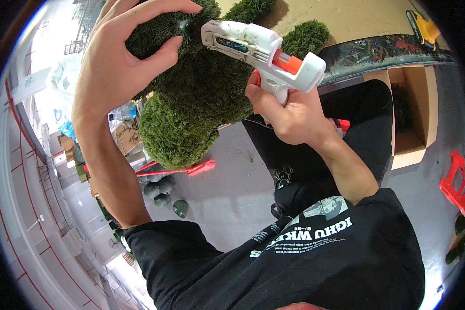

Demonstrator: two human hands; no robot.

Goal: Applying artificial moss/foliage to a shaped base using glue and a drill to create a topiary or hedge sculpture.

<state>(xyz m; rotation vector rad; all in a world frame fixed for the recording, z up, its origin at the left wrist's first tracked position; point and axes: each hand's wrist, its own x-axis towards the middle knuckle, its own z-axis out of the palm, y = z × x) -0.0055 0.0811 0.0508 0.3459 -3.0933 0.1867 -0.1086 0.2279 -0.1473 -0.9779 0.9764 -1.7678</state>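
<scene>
My left hand (120, 57) presses on the top of a large figure covered in dark green artificial moss (191, 103), its fingers curled over the fuzzy surface. My right hand (287, 111) grips a white glue gun (261, 49) with an orange trigger, its nozzle pointing left at the moss right by my left fingertips. A rounded lobe of the moss figure hangs down at the lower left of it. Smaller mossy humps (306, 36) show behind the gun.
A paint-spattered table edge (387, 49) runs at the upper right with an open cardboard box (413, 108) under it. Several grey-green rounded pieces (163, 191) and a red strip lie on the grey floor. A red object (452, 183) sits at the right.
</scene>
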